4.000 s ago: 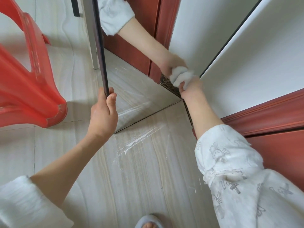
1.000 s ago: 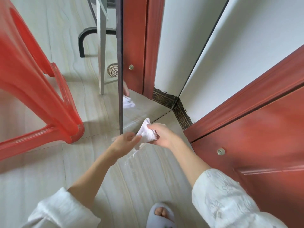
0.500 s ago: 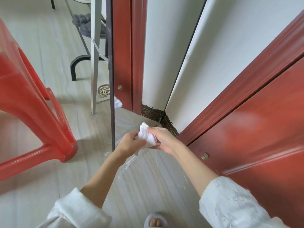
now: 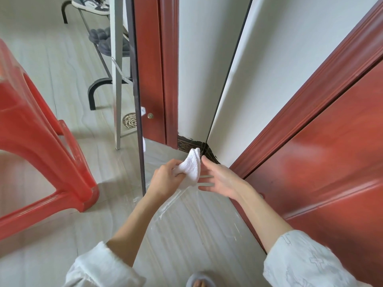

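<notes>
A tall dark-framed mirror leans against the white wall, its lower edge on the pale floor. A white cloth hangs in front of the mirror's lower part, and my left hand grips its bottom end. Just right of the cloth, my right hand is spread with straight fingers, one fingertip near the cloth's top corner. The mirror reflects the red door frame, the white wall and the dark patterned skirting.
A red plastic stool stands at the left. The red wooden door and its frame fill the right side. Behind the mirror are a metal shoe rack with shoes and a floor drain. White streaks mark the floor. My slipper shows at the bottom.
The cloth has passed from my right hand to my left hand, and my right hand has opened. Earlier my left hand held the mirror's frame while the right wiped near the skirting.
</notes>
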Motion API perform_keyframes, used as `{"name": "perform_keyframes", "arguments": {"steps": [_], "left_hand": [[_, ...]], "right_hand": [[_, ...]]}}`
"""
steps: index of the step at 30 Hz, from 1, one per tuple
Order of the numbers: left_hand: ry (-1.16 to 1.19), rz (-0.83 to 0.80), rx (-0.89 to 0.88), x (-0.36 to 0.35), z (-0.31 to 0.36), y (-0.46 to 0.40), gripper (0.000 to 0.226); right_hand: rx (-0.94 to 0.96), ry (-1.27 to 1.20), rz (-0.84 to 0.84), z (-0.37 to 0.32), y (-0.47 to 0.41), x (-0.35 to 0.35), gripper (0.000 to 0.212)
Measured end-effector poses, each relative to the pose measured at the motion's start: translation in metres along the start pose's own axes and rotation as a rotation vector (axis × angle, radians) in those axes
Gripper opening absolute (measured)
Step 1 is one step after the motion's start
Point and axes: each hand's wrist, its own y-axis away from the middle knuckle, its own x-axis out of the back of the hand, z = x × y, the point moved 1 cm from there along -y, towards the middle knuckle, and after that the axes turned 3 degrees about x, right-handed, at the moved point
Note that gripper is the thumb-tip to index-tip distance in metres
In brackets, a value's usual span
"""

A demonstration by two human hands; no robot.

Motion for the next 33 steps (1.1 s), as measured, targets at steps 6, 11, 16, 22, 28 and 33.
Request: {"name": "perform_keyframes", "arguments": {"steps": [6,11,16,22,28,33], "left_hand": [[0.164,-0.02,0.115,-0.001,-0.011,-0.002,0.026],[0.009,0.059,-0.008,-0.008,-0.011,0.003,0.027],[-0.077,-0.061,-0.043,-0.015,-0.01,0.008,0.056],[-0.132,0.092,0.011,-0.001,-0.005,0.0,0.021],[0.037,0.333,0.187,0.014,-0.021,-0.003,0.025],[-0.008,0.011,-0.02,-0.001,-0.013,-0.005,0.037]], "right_hand": [[0.103,0.084,-0.004,0.007,-0.002,-0.003,0.005],[0.153,0.026,0.111,0.006,-0.004,-0.007,0.015],[0.221,-0.009,0.037,0.0,-0.001,-0.007,0.013],[0.201,0.032,0.147,0.004,-0.005,-0.009,0.024],[0.176,-0.098,0.232,0.008,-0.008,0.002,0.021],[0.184,-0.041,0.088,0.009,-0.007,-0.012,0.014]]}}
